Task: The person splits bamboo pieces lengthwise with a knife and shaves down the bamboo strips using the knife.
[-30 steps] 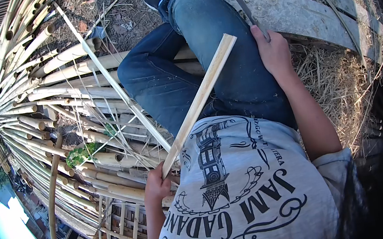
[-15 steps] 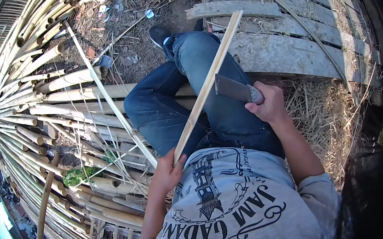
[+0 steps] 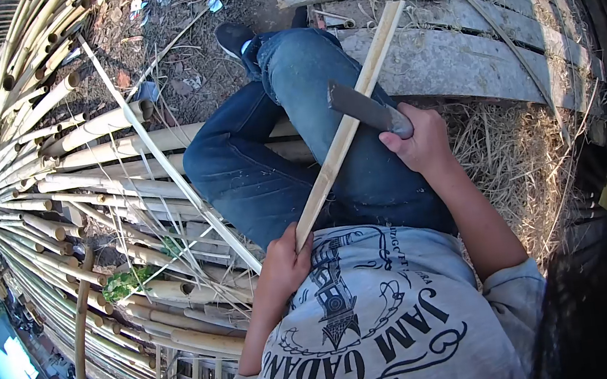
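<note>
Fingers wrapped round its lower end, my left hand (image 3: 288,263) holds a pale split bamboo strip (image 3: 337,153) close to my shirt. The strip slants up and away across my thigh, its far end over the wooden planks. My right hand (image 3: 421,136) is closed on the handle of a broad-bladed knife (image 3: 362,109), whose handle is mostly hidden in my palm. Its dark blade lies across the strip in view, over my raised knee. Whether the blade touches the strip I cannot tell.
Many bamboo poles (image 3: 99,124) lie stacked at the left, with a long pale strip (image 3: 161,158) leaning over them. Weathered planks (image 3: 441,68) form a platform at the upper right. Dry shavings (image 3: 501,148) heap beside my right arm. Green leaves (image 3: 126,283) poke out among the poles.
The knife blade has moved from beside the strip to across it. The strip's far end has shifted right, and my left hand has moved slightly right. The whole view has shifted a little.
</note>
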`<move>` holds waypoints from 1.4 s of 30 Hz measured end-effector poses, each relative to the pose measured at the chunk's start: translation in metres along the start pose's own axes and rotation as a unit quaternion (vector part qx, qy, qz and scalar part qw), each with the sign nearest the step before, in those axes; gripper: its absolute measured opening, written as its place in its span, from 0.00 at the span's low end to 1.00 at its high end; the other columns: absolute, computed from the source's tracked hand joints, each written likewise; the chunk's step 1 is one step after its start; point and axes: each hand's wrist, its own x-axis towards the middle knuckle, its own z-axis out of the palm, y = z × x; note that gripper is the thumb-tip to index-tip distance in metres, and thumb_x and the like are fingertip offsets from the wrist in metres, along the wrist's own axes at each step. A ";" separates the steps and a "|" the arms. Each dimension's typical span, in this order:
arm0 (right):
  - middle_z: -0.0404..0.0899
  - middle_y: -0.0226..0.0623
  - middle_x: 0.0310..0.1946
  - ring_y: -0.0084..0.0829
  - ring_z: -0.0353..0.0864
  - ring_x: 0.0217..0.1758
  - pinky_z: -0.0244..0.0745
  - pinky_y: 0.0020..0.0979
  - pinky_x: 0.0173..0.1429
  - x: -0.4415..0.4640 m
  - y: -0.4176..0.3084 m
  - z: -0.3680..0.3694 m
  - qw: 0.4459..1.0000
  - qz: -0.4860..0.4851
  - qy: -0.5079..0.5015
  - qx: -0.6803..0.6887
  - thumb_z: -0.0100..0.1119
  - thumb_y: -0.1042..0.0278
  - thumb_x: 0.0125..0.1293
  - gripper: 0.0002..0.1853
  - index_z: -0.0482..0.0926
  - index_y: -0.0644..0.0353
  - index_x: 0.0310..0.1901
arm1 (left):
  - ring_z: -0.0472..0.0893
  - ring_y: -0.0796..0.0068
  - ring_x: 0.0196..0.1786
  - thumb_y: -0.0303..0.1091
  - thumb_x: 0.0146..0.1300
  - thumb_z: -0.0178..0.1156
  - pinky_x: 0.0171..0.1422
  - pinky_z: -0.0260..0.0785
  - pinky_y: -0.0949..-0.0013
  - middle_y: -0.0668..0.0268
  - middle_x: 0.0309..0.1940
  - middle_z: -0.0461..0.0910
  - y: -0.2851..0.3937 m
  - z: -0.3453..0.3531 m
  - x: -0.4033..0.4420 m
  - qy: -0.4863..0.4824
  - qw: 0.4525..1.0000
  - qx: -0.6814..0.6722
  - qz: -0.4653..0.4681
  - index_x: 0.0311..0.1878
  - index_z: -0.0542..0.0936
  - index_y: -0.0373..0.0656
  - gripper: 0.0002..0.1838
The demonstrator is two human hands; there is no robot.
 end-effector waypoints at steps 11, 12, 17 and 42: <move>0.75 0.47 0.16 0.53 0.80 0.25 0.73 0.45 0.29 -0.001 -0.008 0.003 0.998 0.050 -0.002 0.024 0.57 0.22 0.51 0.39 0.74 0.61 0.24 | 0.77 0.49 0.22 0.30 0.66 0.55 0.30 0.67 0.58 0.47 0.18 0.73 -0.070 -0.006 -0.084 -0.010 0.999 -0.017 -0.048 0.44 0.75 0.32 0.09; 0.75 0.47 0.16 0.53 0.80 0.25 0.73 0.45 0.29 -0.001 -0.009 0.002 0.999 0.045 -0.001 0.024 0.57 0.22 0.51 0.39 0.74 0.61 0.24 | 0.77 0.51 0.21 0.30 0.65 0.56 0.29 0.67 0.60 0.48 0.18 0.74 -0.073 -0.007 -0.091 0.002 0.998 -0.025 -0.060 0.43 0.75 0.33 0.09; 0.76 0.48 0.18 0.54 0.79 0.27 0.72 0.44 0.33 0.009 -0.001 0.009 0.987 0.159 0.018 0.033 0.57 0.29 0.58 0.36 0.76 0.64 0.26 | 0.77 0.57 0.20 0.30 0.64 0.57 0.29 0.67 0.63 0.51 0.18 0.73 -0.134 -0.010 -0.150 -0.002 0.997 -0.046 -0.067 0.40 0.77 0.33 0.09; 0.78 0.48 0.18 0.51 0.81 0.25 0.76 0.46 0.31 -0.001 -0.016 -0.019 0.998 -0.011 -0.053 -0.040 0.65 0.27 0.46 0.35 0.79 0.60 0.23 | 0.78 0.44 0.22 0.49 0.65 0.61 0.25 0.67 0.51 0.48 0.15 0.75 0.001 -0.010 0.021 0.134 0.973 0.172 0.077 0.36 0.74 0.33 0.22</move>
